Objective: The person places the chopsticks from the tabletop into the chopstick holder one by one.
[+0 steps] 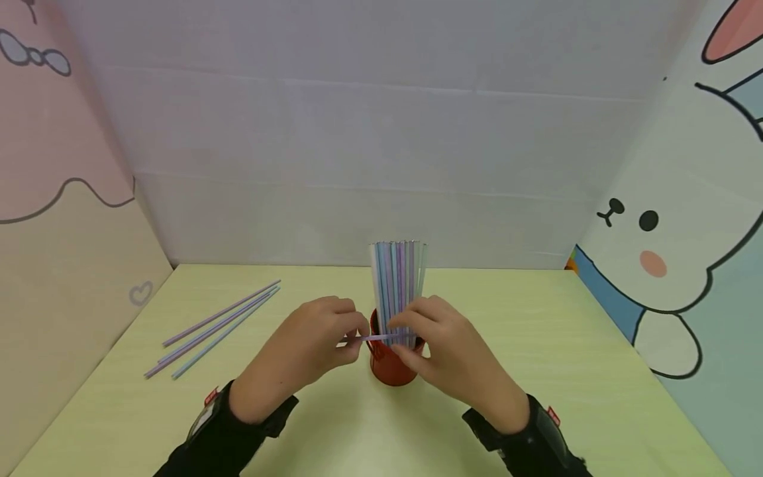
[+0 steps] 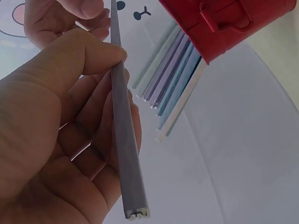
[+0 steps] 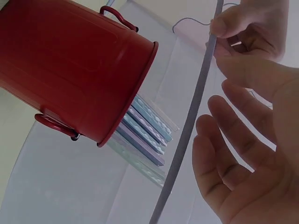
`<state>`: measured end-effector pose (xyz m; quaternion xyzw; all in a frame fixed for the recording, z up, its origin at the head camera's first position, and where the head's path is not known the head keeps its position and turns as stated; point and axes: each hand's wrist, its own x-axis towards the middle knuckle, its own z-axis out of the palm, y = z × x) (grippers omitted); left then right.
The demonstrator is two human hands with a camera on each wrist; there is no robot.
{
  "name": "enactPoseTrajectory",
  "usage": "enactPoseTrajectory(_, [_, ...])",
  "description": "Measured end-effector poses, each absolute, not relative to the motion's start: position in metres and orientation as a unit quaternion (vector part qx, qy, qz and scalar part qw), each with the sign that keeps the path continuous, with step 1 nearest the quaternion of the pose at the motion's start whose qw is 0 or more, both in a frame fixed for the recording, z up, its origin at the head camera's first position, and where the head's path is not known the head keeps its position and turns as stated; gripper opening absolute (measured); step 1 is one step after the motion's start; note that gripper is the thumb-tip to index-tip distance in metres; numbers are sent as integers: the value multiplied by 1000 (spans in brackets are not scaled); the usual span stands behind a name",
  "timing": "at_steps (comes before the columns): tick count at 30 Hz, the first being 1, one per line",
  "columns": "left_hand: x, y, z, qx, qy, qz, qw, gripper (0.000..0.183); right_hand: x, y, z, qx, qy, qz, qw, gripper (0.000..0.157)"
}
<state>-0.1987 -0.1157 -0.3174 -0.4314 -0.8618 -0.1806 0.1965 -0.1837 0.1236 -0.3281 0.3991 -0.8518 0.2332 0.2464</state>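
Observation:
A red metal bucket (image 1: 390, 364) stands on the yellow-green table (image 1: 536, 344) with several pastel straws (image 1: 398, 278) upright in it. Just in front of it, both hands hold one purple straw (image 1: 372, 338) level. My left hand (image 1: 348, 338) pinches its left end between thumb and fingers, which the left wrist view shows along the straw (image 2: 124, 121). My right hand (image 1: 401, 338) pinches the other end by the bucket's rim. In the right wrist view the straw (image 3: 191, 126) runs past the right hand's spread fingers (image 3: 233, 140), beside the bucket (image 3: 70, 70).
Three loose straws (image 1: 214, 328) lie slantwise on the table's left side. Cardboard walls close in the table at the back and on both sides, with a rabbit drawing (image 1: 656, 245) on the right wall.

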Motion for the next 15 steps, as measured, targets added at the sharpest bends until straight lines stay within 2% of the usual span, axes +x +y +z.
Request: enactPoseTrajectory(15, [-191, -97, -318, -438, -860, -162, 207, 16, -185, 116, -336, 413, -842, 200, 282, 20])
